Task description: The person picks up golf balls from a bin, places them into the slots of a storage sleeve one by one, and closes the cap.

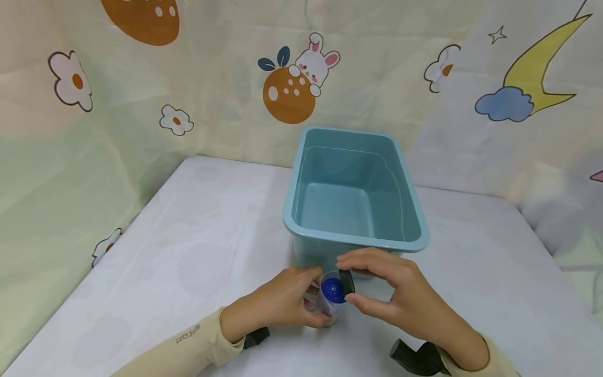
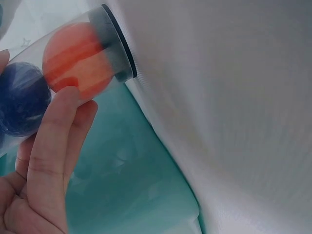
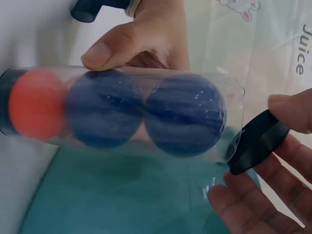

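A clear plastic tube [image 3: 234, 97] with a dark base holds an orange ball [image 3: 38, 104] at its bottom and two blue balls [image 3: 185, 115] stacked above. My left hand [image 1: 287, 298] grips the tube around its side, thumb and fingers on opposite sides. Between thumb and fingers my right hand [image 1: 395, 285] pinches a black round cap [image 3: 258, 142]. The cap is tilted on edge at the tube's open rim, touching or nearly touching it. In the left wrist view the orange ball [image 2: 78, 59] shows near the dark-rimmed base [image 2: 117, 44].
A teal plastic bin [image 1: 353, 238] stands just behind the hands on the white-covered table [image 1: 212, 235]. Nothing shows on the bin's floor. A patterned cloth [image 1: 226, 78] with cartoon prints hangs behind the table. Black wrist devices [image 1: 416, 358] sit under both forearms.
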`<state>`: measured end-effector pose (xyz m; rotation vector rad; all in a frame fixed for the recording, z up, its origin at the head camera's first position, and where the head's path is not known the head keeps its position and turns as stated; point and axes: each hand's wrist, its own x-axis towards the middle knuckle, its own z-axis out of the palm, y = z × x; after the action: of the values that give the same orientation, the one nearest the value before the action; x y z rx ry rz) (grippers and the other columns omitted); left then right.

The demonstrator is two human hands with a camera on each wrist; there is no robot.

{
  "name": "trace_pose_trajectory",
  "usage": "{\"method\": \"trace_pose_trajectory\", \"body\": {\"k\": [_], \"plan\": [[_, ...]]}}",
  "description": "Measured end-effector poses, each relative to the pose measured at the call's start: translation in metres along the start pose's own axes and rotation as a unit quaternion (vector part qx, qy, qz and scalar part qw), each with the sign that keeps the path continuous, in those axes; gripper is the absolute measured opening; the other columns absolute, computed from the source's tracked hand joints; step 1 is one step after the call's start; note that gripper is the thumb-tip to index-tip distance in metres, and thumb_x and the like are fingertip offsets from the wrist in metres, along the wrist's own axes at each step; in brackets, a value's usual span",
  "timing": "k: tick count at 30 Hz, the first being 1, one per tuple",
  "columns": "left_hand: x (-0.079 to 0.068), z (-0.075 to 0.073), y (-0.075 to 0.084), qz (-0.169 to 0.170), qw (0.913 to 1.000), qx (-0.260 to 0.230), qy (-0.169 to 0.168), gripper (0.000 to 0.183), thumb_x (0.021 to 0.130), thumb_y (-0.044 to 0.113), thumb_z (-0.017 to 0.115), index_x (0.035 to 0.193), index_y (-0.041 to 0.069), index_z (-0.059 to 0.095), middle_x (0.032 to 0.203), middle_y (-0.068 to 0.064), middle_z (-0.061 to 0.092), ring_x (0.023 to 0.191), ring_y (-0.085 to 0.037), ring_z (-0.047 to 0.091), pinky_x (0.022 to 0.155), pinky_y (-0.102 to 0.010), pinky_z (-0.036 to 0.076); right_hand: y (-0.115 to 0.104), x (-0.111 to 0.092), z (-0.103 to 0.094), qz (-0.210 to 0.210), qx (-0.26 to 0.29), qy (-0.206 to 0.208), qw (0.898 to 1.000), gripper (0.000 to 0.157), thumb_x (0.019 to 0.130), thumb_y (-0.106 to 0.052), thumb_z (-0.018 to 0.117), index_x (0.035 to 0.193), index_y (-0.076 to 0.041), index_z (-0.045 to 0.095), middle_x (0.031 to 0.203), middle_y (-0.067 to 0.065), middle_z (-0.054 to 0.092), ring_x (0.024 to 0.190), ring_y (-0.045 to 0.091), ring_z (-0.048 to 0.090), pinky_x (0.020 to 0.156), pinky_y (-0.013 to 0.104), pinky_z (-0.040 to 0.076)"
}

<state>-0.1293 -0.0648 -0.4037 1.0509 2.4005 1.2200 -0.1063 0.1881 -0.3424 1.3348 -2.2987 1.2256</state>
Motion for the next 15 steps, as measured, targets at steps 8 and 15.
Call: {"method": "trace_pose_trajectory", "body": {"k": [8, 15], "plan": [[-0.001, -0.001, -0.001, 0.014, 0.9999, -0.008, -0.005, 0.058, 0.086, 0.021, 0.093, 0.135, 0.006, 0.065, 0.122, -0.005, 0.073, 0.103, -0.005, 0.073, 0.078, -0.014, 0.058, -0.009, 0.020, -0.003, -0.027, -0.075, -0.131, 0.988, 0.056, 0.085, 0.001, 0.090, 0.137, -0.010, 0.072, 0.136, 0.002, 0.069, 0.120, 0.021, 0.069, 0.095, 0.028, 0.059], [-0.002, -0.002, -0.002, 0.010, 0.9998, -0.011, -0.009, 0.061, 0.087, 0.021, 0.093, 0.139, 0.007, 0.062, 0.129, -0.005, 0.071, 0.106, -0.007, 0.073, 0.082, -0.015, 0.057, -0.017, 0.029, -0.001, 0.001, -0.130, -0.193, 0.973, 0.051, 0.087, -0.005, 0.089, 0.135, -0.010, 0.074, 0.136, -0.001, 0.069, 0.123, 0.020, 0.067, 0.097, 0.031, 0.059]]}}
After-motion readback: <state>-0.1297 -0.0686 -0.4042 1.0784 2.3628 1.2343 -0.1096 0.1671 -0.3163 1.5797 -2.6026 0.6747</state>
